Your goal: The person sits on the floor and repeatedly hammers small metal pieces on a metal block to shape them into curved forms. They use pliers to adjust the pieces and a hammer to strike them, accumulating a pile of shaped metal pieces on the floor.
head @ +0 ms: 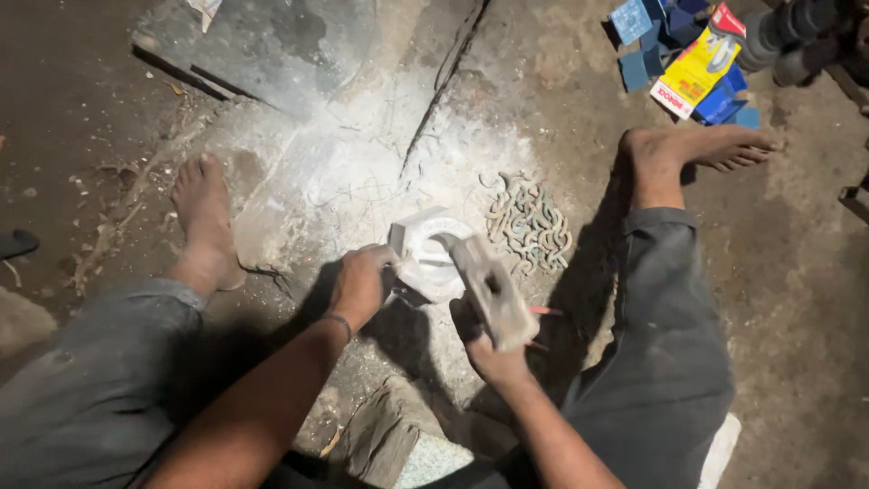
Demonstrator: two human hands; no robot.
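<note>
Hammer with a pale, dust-coated block head is held in the right hand, whose fingers are clenched around the handle just below the head; the head is tilted, its upper end pointing toward the white block and overlapping that block's right edge in the head view. White block lies on the dusty ground between the person's two bare feet, centred in a patch of white powder. Its top face carries a curved recess. The left hand is closed against the block's left side, fingers curled around a small dark tool whose tip rests at the block's lower left edge; its exact form cannot be told. A pile of small curved metal pieces lies just beside the block on its right, apart from both hands. A flat grey slab lies at the upper left, well apart. Blue boxes and a yellow packet sit at the upper right near the right foot. The left foot rests at the powder's left margin.
</note>
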